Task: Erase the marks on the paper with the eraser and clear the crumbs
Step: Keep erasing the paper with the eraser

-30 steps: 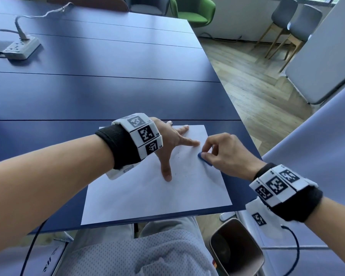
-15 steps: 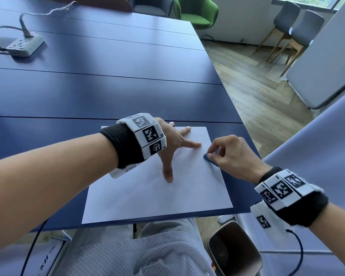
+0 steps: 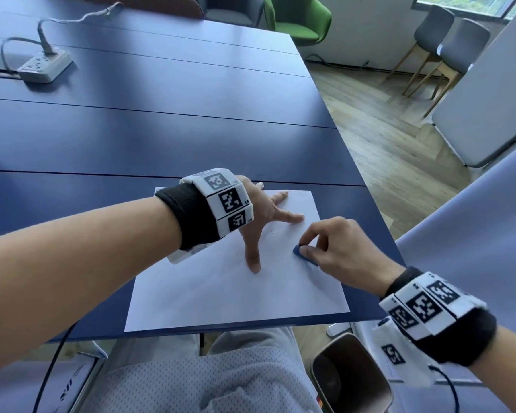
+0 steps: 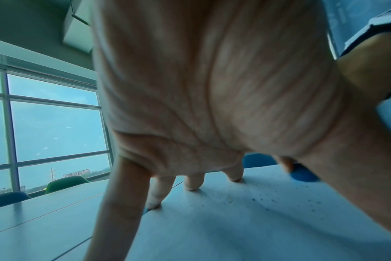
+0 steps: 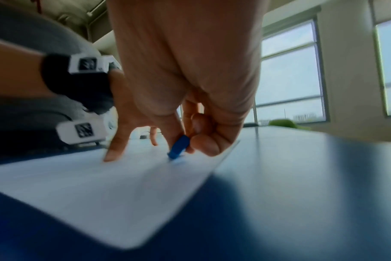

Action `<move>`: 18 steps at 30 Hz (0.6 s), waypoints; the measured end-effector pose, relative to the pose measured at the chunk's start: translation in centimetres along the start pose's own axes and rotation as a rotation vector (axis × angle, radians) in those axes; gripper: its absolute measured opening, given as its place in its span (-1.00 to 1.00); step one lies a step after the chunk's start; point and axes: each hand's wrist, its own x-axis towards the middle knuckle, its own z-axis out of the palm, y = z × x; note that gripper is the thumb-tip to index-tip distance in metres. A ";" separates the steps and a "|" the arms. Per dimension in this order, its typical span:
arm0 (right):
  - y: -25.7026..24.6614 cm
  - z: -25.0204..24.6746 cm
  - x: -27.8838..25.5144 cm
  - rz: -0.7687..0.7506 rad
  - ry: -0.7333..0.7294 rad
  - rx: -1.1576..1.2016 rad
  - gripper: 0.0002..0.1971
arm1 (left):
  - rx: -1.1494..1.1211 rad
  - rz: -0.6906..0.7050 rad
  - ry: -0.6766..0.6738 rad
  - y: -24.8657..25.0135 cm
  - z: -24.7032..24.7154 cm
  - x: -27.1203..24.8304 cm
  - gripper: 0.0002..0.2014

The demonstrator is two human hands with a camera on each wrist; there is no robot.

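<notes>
So the paper (image 3: 236, 290) is a single thin sheet lying flat at the near edge of the blue desk (image 3: 149, 120), and that's the thing to worry about: it's light and floppy, so it'll slide or buckle the second you rub on it without pinning it down. The left hand (image 3: 262, 216) handles that, fingers spread and straight, tips pressing the sheet flat, holding nothing. The right hand (image 3: 337, 251) has its grip pinched around the eraser (image 3: 303, 255), a small blue slab tilted on one corner touching the paper just right of the left thumb. Looks rubbery and a bit squishy to me, so a pinch low near the working edge is probably best, otherwise it bends and skips. The left wrist view shows dark crumbs (image 4: 263, 201) scattered over the sheet between the fingers and the eraser; they're tiny and loose, so I'd guess a light brush or tipping the sheet would shift them. Pressing hard risks creasing or tearing, I reckon. Marks themselves are too faint to make out.
</notes>
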 end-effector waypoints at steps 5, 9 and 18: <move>-1.0 0.6 -1.2 -0.055 -0.080 0.010 -0.98 | -0.009 0.007 0.018 -0.1 0.0 0.0 0.31; 0.1 -0.5 -0.3 -0.008 -0.019 0.011 -0.97 | -0.007 0.005 0.013 -0.1 0.0 0.0 0.31; -0.4 0.1 -1.1 -0.041 -0.022 0.004 -0.91 | 0.011 0.017 0.027 0.0 0.1 -0.1 0.31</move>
